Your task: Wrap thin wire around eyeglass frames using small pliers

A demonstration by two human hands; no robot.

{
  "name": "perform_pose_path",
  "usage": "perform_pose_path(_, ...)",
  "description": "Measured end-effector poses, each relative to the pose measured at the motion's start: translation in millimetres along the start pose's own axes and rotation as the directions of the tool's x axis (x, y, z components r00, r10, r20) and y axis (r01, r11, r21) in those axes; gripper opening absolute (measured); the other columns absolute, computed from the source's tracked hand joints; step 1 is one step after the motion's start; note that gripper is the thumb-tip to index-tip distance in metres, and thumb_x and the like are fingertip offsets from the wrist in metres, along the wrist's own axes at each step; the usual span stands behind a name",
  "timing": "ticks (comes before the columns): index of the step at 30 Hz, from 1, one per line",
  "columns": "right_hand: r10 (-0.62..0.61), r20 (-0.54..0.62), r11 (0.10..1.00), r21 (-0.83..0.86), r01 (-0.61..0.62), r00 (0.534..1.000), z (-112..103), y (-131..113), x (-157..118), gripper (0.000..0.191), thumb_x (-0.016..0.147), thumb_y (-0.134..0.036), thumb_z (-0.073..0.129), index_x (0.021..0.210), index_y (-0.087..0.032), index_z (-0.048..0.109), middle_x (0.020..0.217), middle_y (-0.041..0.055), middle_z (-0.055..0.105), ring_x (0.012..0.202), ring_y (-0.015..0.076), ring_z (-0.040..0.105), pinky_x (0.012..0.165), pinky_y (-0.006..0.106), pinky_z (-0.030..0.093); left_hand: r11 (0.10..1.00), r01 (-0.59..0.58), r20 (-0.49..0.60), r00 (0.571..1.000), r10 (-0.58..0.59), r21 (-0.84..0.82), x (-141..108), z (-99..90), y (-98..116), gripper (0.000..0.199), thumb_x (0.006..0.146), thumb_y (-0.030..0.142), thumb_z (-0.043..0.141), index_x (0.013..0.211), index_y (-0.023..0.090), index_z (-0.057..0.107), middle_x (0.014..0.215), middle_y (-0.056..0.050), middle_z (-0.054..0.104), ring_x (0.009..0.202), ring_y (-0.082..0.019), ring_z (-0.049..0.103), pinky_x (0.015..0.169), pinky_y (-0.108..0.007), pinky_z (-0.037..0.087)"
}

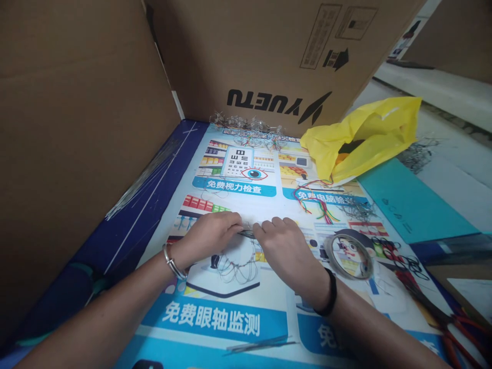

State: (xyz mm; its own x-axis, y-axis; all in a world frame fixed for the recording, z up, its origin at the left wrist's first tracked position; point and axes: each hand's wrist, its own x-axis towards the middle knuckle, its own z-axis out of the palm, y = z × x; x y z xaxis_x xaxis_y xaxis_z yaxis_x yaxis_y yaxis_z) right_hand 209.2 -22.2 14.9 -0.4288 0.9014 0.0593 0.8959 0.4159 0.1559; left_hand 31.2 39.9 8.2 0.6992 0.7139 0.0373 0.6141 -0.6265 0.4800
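My left hand [212, 234], with a silver bracelet at the wrist, is closed in a pinch on one end of a thin wire piece near the middle of the poster. My right hand [282, 246], a black band at its wrist, has its fingers curled around the other end, close to the left fingertips. Thin wire loops [240, 269] hang or lie just below both hands, over the printed poster [215, 312]. What exactly sits between the fingertips is small and partly hidden.
Cardboard walls [230, 46] stand behind and left. A yellow bag [365, 133], coloured cords [326, 212], a tape roll [349, 256] and red-handled scissors [448, 323] lie right. Wire bundles [249, 128] sit at the back, straight wires [144, 177] left and more [261, 345] in front.
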Motion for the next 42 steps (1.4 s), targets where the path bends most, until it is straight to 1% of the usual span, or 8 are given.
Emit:
perform_pose_path(6, 0.005, 0.017, 1.000, -0.015, -0.005, 1.000, 0.2, 2.9, -2.8, 0.007, 0.080, -0.009, 0.053, 0.080, -0.016, 0.054, 0.071, 0.0036, 0.058, 0.066, 0.0181, 0.047, 0.056, 0.031, 0.020, 0.999, 0.019, 0.001, 1.000, -0.019, 0.035, 0.1, 0.4, -0.3, 0.018, 0.089, 0.024, 0.043, 0.083, 0.018, 0.058, 0.078, -0.002, 0.064, 0.072, -0.015, 0.057, 0.064, -0.025, 0.043)
perform_pose_path(12, 0.011, 0.030, 1.000, -0.004, -0.011, 0.999, -0.7, 3.2, -2.7, 0.006, 0.081, -0.010, 0.053, 0.081, -0.017, 0.055, 0.071, 0.0035, 0.059, 0.067, 0.0181, 0.049, 0.056, 0.031, 0.020, 1.000, 0.006, 0.006, 1.000, -0.006, -0.003, 0.3, 0.7, 1.6, 0.017, 0.089, 0.021, 0.043, 0.083, 0.017, 0.058, 0.077, -0.001, 0.063, 0.071, -0.014, 0.056, 0.063, -0.024, 0.043)
perform_pose_path(18, 0.012, 0.019, 1.000, 0.023, -0.013, 1.000, 2.6, 4.8, -3.2, 0.006, 0.082, -0.012, 0.053, 0.085, -0.017, 0.056, 0.074, 0.0034, 0.061, 0.068, 0.0177, 0.049, 0.057, 0.031, 0.021, 0.996, -0.054, -0.019, 0.998, 0.052, -0.071, 1.0, 5.0, -1.8, 0.015, 0.089, 0.020, 0.044, 0.085, 0.017, 0.057, 0.080, -0.001, 0.061, 0.074, -0.014, 0.054, 0.066, -0.025, 0.042)
perform_pose_path(24, 0.016, 0.004, 0.999, 0.044, -0.017, 1.000, 5.3, 7.4, -4.1, 0.007, 0.082, -0.013, 0.054, 0.086, -0.018, 0.057, 0.074, 0.0026, 0.061, 0.068, 0.0178, 0.049, 0.057, 0.031, 0.021, 0.991, -0.075, -0.034, 0.997, 0.071, -0.110, 0.9, 6.9, -4.5, 0.015, 0.090, 0.021, 0.044, 0.083, 0.016, 0.057, 0.077, 0.000, 0.059, 0.072, -0.013, 0.053, 0.064, -0.024, 0.041)
perform_pose_path(29, -0.001, -0.019, 0.998, 0.070, 0.002, 1.000, 8.1, 12.1, -3.1, 0.009, 0.083, -0.012, 0.051, 0.084, -0.019, 0.056, 0.070, 0.0009, 0.059, 0.065, 0.0165, 0.048, 0.057, 0.031, 0.019, 0.989, -0.084, -0.054, 0.996, 0.078, -0.123, 0.6, 8.4, -6.3, 0.015, 0.090, 0.021, 0.044, 0.082, 0.017, 0.057, 0.075, 0.001, 0.058, 0.071, -0.012, 0.052, 0.063, -0.023, 0.041)
perform_pose_path(34, -0.016, -0.025, 0.996, 0.082, 0.018, 1.000, 9.6, 14.9, -2.0, 0.009, 0.082, -0.012, 0.053, 0.086, -0.020, 0.057, 0.070, 0.0011, 0.058, 0.067, 0.0174, 0.048, 0.059, 0.032, 0.019, 0.978, -0.148, -0.084, 0.987, 0.136, -0.148, 0.8, 8.5, -6.6, 0.015, 0.090, 0.021, 0.045, 0.085, 0.018, 0.058, 0.080, 0.000, 0.059, 0.075, -0.013, 0.053, 0.066, -0.024, 0.042)
perform_pose_path(38, -0.018, -0.027, 0.997, 0.071, 0.020, 0.999, 9.7, 13.4, -2.3, 0.009, 0.082, -0.012, 0.054, 0.087, -0.019, 0.057, 0.072, 0.0017, 0.059, 0.069, 0.0185, 0.048, 0.060, 0.033, 0.020, 0.972, -0.191, -0.105, 0.979, 0.177, -0.140, 0.0, 9.3, -7.7, 0.014, 0.090, 0.020, 0.044, 0.085, 0.018, 0.057, 0.080, 0.000, 0.059, 0.076, -0.013, 0.053, 0.067, -0.025, 0.042)
perform_pose_path(42, -0.010, -0.039, 0.998, 0.061, 0.012, 0.999, 10.4, 12.4, -2.4, 0.008, 0.082, -0.013, 0.054, 0.086, -0.019, 0.057, 0.072, 0.0021, 0.058, 0.071, 0.0194, 0.048, 0.061, 0.033, 0.021, 0.977, -0.182, -0.112, 0.979, 0.170, -0.108, -0.8, 10.6, -8.1, 0.015, 0.090, 0.020, 0.044, 0.083, 0.017, 0.056, 0.078, -0.001, 0.058, 0.073, -0.013, 0.052, 0.064, -0.025, 0.042)
